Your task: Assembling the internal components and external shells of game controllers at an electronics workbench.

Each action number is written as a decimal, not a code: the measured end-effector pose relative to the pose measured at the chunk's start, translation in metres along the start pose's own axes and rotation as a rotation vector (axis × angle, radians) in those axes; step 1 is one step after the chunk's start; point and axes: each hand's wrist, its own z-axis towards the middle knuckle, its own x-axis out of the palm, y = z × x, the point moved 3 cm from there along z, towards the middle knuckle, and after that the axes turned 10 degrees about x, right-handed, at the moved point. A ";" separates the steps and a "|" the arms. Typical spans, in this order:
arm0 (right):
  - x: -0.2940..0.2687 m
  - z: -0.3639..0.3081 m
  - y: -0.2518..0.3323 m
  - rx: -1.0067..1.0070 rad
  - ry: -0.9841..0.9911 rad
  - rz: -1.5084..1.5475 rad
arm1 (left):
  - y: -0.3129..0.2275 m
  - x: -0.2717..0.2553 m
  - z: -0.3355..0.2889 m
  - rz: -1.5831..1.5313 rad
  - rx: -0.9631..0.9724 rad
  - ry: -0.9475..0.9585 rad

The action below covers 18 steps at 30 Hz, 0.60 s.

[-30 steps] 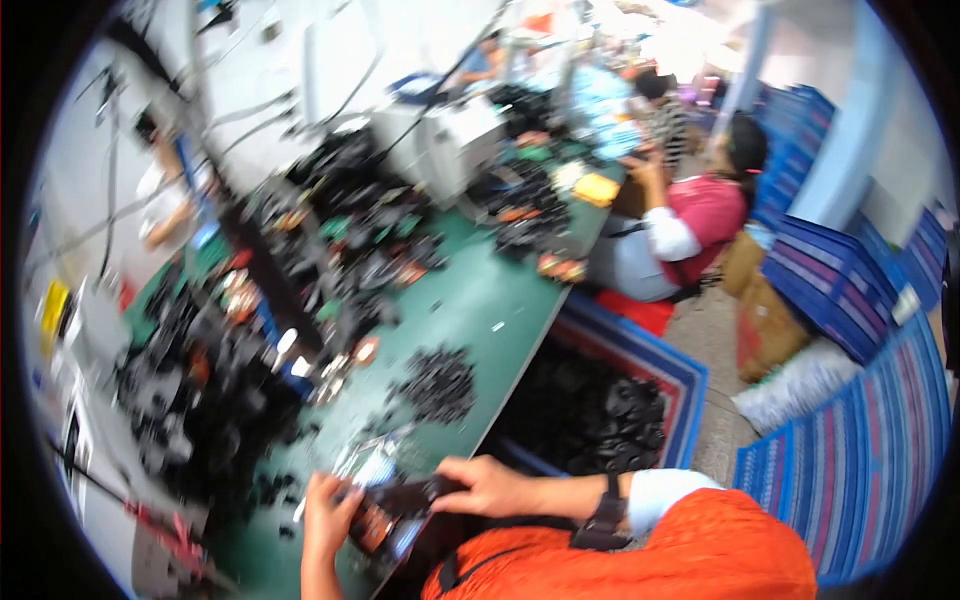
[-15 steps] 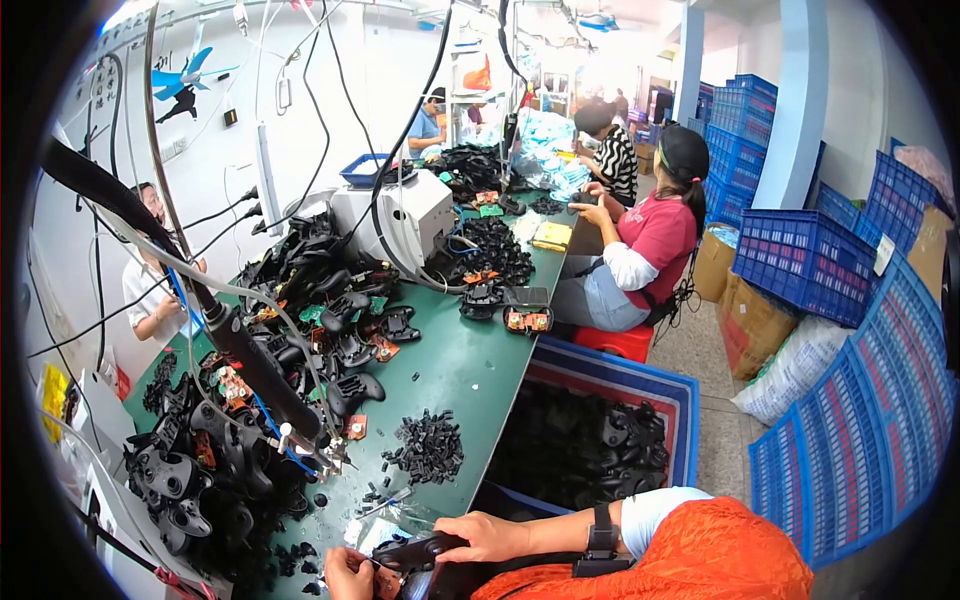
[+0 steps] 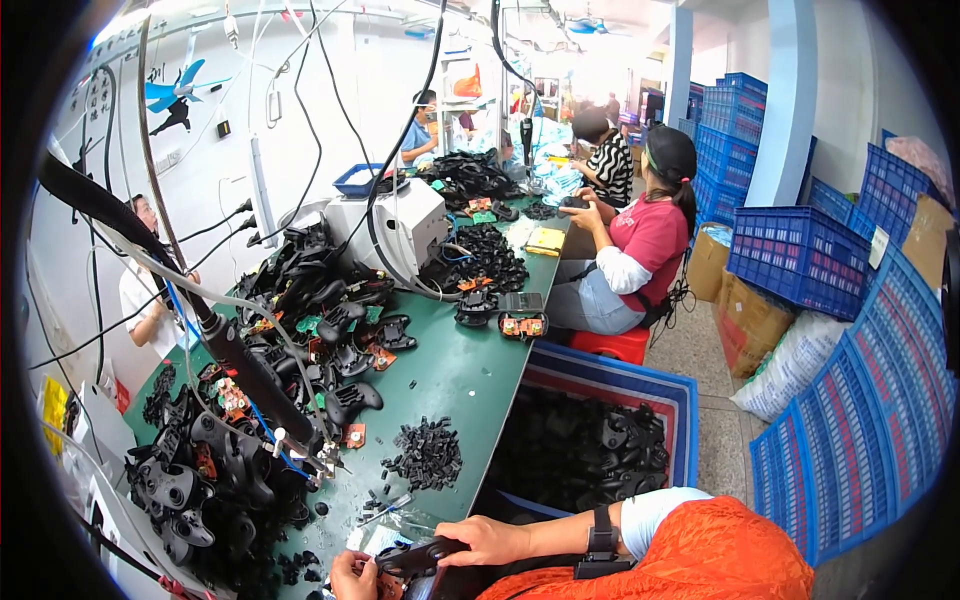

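Note:
At the table's near edge my right hand (image 3: 492,541) grips the right end of a black game controller shell (image 3: 428,555), fingers wrapped round it. My left hand (image 3: 352,577) is closed at the shell's left end, its thumb and fingertips pressed together there. Just under the shell an orange circuit board (image 3: 390,587) shows in part; the hands and shell hide the rest. Beyond them lie a clear plastic bag (image 3: 410,522) and a thin pen-like tool (image 3: 385,509). Farther up is a heap of small black parts (image 3: 424,453).
Piled controller shells (image 3: 215,465) cover the green table's (image 3: 455,355) left side, below a hanging black power tool (image 3: 255,375). A blue-rimmed bin (image 3: 683,430) of black shells stands right of the table. A co-worker in red (image 3: 645,235) sits farther along. Blue crates (image 3: 800,255) line the right.
My view has shifted slightly. Both hands stay at the shell, which is turned a little, and less of the orange board shows. The co-worker at the far left has turned.

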 end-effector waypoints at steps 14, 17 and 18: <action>-0.003 0.001 0.001 -0.028 -0.048 0.005 | 0.028 0.007 0.008 -0.053 0.059 -0.016; 0.002 -0.002 0.002 0.067 0.016 -0.009 | 0.028 0.003 0.004 -0.039 0.075 0.012; 0.003 -0.002 0.005 0.079 0.024 0.003 | 0.025 0.000 0.001 -0.010 0.085 0.022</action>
